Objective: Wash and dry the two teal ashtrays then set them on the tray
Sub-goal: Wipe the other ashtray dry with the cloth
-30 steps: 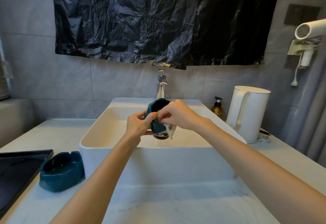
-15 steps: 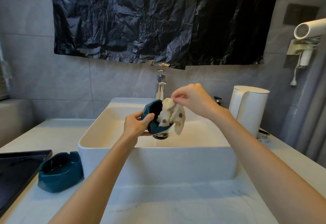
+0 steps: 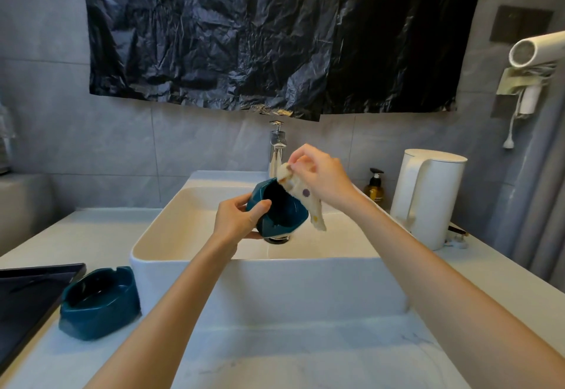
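My left hand (image 3: 237, 220) grips a teal ashtray (image 3: 282, 209) over the white sink (image 3: 253, 278), tilted so its hollow faces me. My right hand (image 3: 321, 177) pinches a cream cloth (image 3: 305, 199) with coloured dots; the cloth hangs against the ashtray's upper right rim. A second teal ashtray (image 3: 99, 303) sits upright on the counter left of the sink. Beside it, at the left edge, lies the dark tray (image 3: 27, 297).
A chrome faucet (image 3: 277, 147) stands behind the sink. A white kettle (image 3: 428, 196) and an amber pump bottle (image 3: 374, 185) stand on the counter to the right. A hair dryer (image 3: 535, 52) hangs on the right wall. Black plastic sheeting covers the wall above.
My right hand has pulled the cloth out of the ashtray and lifted it up and to the right. My left hand has turned the ashtray's hollow more towards me.
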